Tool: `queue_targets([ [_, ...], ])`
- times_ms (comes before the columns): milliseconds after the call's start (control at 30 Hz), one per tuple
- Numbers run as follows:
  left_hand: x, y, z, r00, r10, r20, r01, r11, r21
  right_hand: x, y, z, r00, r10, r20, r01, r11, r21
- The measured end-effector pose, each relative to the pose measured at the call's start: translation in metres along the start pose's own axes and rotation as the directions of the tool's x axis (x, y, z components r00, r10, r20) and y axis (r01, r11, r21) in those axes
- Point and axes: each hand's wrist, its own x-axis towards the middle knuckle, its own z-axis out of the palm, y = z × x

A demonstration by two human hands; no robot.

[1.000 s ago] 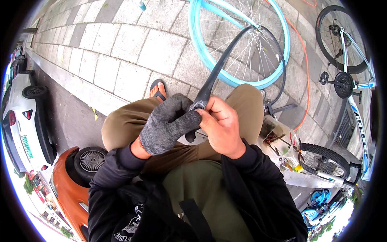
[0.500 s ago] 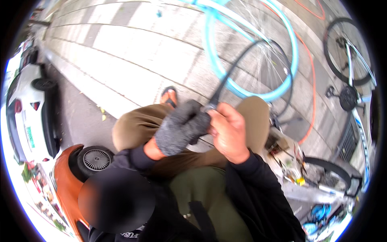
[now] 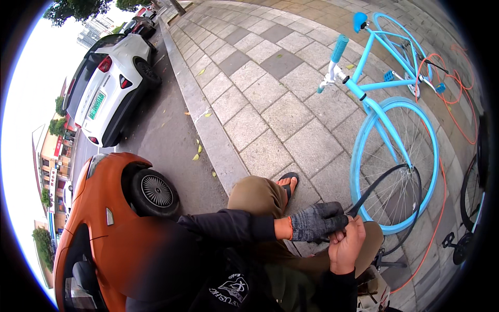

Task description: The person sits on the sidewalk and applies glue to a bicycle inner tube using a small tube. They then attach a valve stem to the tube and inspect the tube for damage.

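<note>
My left hand (image 3: 318, 223), in a grey knit glove, is closed on a black bicycle inner tube (image 3: 372, 190) over my knees. My bare right hand (image 3: 345, 247) pinches the same tube just beside the gloved fingertips. Fingers hide the exact spot they hold. From my hands the tube runs up in a loop in front of the spokes of a light blue front wheel (image 3: 358, 161), then curves back down beside my knee. That wheel belongs to a light blue bicycle (image 3: 389, 84) with a white stem and blue grips.
An orange car (image 3: 112, 195) stands close on my left, with a white car (image 3: 117, 78) farther along the road. A stone kerb (image 3: 195, 106) edges the paving. An orange hose (image 3: 435, 221) trails on the right near another bicycle's crank (image 3: 460, 249). A box (image 3: 377, 286) sits by my right knee.
My view has swung left, bringing more of the cars and the whole blue bicycle into sight. Both hands still grip the tube, close together.
</note>
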Motion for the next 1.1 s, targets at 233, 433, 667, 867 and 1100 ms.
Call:
queue_targets([
  [233,0.006,0.017,0.001,0.993,-0.064,-0.096,0.071,0.995,0.076,0.008,-0.009,0.006,0.995,-0.095,-0.024,0.092,0.990,-0.108],
  [433,0.011,-0.016,-0.024,0.856,0.494,0.152,-0.446,0.559,0.699,0.011,-0.015,-0.012,0.991,-0.117,0.062,0.132,0.916,-0.378],
  [667,0.006,0.024,-0.005,0.985,0.154,-0.075,-0.100,0.873,0.478,0.012,-0.016,-0.014,0.973,-0.202,0.109,0.229,0.834,-0.502],
  [867,0.000,0.016,-0.003,0.984,0.167,-0.059,-0.138,0.933,0.331,0.004,-0.024,-0.015,0.974,-0.153,0.170,0.224,0.779,-0.586],
  [1100,0.011,0.000,-0.015,0.690,0.674,0.264,-0.526,0.216,0.823,0.005,-0.011,-0.020,0.938,-0.258,0.234,0.347,0.745,-0.569],
])
